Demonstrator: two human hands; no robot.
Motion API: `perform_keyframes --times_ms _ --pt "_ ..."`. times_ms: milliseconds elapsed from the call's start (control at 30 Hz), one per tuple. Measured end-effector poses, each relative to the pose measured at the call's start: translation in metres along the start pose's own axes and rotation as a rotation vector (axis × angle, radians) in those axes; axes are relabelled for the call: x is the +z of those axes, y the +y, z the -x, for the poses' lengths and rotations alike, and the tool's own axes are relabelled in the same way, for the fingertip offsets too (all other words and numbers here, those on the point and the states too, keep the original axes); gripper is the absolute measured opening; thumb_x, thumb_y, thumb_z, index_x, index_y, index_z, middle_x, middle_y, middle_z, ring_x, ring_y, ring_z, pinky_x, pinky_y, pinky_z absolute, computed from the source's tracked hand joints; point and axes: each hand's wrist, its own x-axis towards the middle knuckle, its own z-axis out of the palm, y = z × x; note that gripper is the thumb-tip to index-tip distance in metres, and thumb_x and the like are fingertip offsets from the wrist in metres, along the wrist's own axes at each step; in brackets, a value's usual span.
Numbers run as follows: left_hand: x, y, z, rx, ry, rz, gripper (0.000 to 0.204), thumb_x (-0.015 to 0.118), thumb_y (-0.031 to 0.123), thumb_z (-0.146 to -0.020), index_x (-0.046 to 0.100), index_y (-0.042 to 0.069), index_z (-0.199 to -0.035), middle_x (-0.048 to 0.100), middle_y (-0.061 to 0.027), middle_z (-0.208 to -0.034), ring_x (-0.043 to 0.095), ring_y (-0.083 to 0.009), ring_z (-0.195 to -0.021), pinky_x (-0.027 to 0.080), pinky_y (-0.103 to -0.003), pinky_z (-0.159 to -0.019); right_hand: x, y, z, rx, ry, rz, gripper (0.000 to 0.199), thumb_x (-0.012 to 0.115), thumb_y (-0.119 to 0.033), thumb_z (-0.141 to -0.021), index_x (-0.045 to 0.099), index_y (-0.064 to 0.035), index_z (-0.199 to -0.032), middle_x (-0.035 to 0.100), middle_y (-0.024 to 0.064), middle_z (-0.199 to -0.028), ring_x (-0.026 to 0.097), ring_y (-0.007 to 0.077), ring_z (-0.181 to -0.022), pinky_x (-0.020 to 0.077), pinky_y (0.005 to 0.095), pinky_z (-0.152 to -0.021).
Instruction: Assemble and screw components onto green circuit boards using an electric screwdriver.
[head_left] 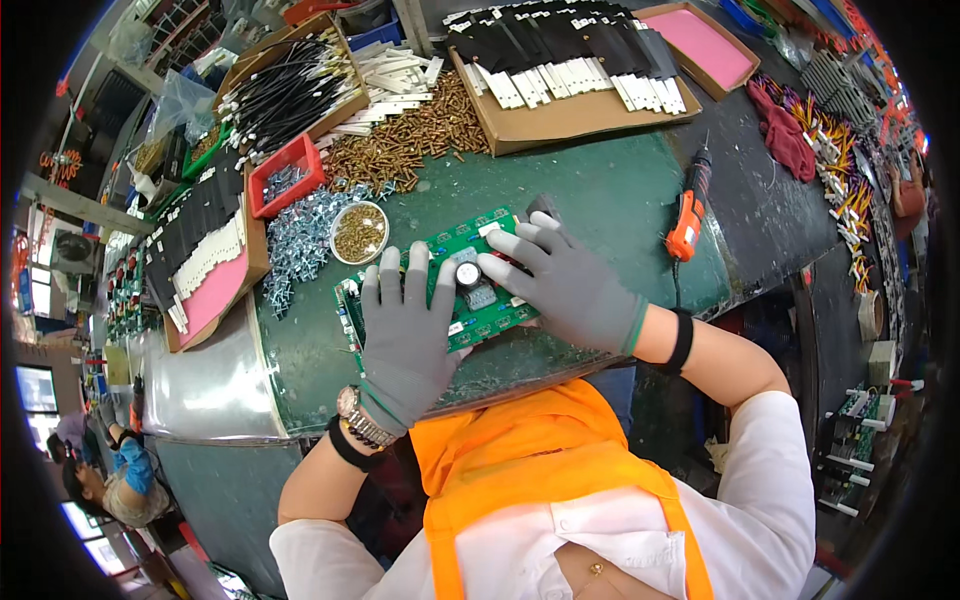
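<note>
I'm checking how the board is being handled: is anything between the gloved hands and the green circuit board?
Nothing visible. The left hand lies flat on the green circuit board, and the right hand rests on its right part, fingertips beside the black cylindrical capacitor.

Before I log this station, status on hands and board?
Left hand, right hand flat on green circuit board. Nothing gripped. Electric screwdriver lies right, apart.

Brown cardboard boxes (560, 120) at bench top, pink-lined box (215, 290) at left.
</note>
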Motion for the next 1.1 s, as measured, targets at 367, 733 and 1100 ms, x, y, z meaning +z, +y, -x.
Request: perform_keyframes --times_ms 367,733,1100 --pt "-0.018 -0.034 -0.032 0.090 0.051 0.186 0.092 0.083 0.046 -0.060 0.048 0.002 -0.132 0.051 -0.0208 -0.130 0.049 -0.0337 -0.122 0.038 -0.044 -0.103 -0.015 0.007 -0.030 -0.027 0.157 -0.033 0.073 0.073 -0.044 -0.077 0.050 -0.0040 -0.133 0.054 0.0158 -0.127 0.047 0.0332 -0.122 0.0285 0.0470 -0.111" --pt "-0.013 -0.043 -0.086 -0.077 -0.438 0.366 0.090 0.091 0.039 -0.048 0.056 -0.003 -0.120 0.060 -0.0212 -0.115 0.058 -0.0364 -0.109 0.047 -0.039 -0.094 -0.025 0.029 -0.099 0.211 -0.585 -0.167 0.083 0.083 -0.054 -0.055 0.061 -0.0037 -0.117 0.057 0.0183 -0.114 0.057 0.0346 -0.108 0.0472 0.0407 -0.092" --pt "-0.006 -0.153 -0.029 -0.265 0.098 0.789 0.054 0.067 0.021 -0.086 0.049 -0.003 -0.131 0.063 -0.0170 -0.114 0.061 -0.0275 -0.107 0.048 -0.036 -0.089 -0.014 0.050 0.020 0.340 0.370 0.052 0.064 0.075 -0.043 -0.076 0.055 -0.0102 -0.127 0.058 0.0132 -0.120 0.048 0.0315 -0.120 0.0301 0.0446 -0.105"
